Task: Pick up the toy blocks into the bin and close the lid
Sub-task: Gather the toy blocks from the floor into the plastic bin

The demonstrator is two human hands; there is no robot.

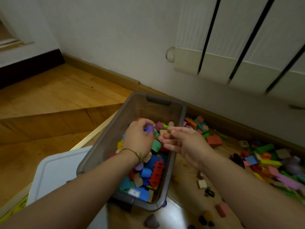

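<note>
Head cam: I've got the grey see-through bin (107, 142) mid-frame on the wood floor (49, 96), lid off; it's roughly half full of mixed blocks (145, 174): blue, green, purple, plain wood, plus a red studded brick (157, 172) near the right wall; left hand (137, 138) is over the bin's far half, fingers curled round a purple block (150, 129), thread bracelet (132, 152) on that wrist; right hand (183, 142) reaches in across the right rim, fingers loosely extended toward the left hand; a small red piece (165, 134) sits at its fingertips, and I can't tell whether it's pinched or just lying behind them; white lid (54, 171) lies flat just beside the bin's left side; loose blocks (264, 161) are scattered on the floor right of the bin, along the skirting, with a few strays near the bin's near end; white radiator (247, 55) on the wall above them.
</note>
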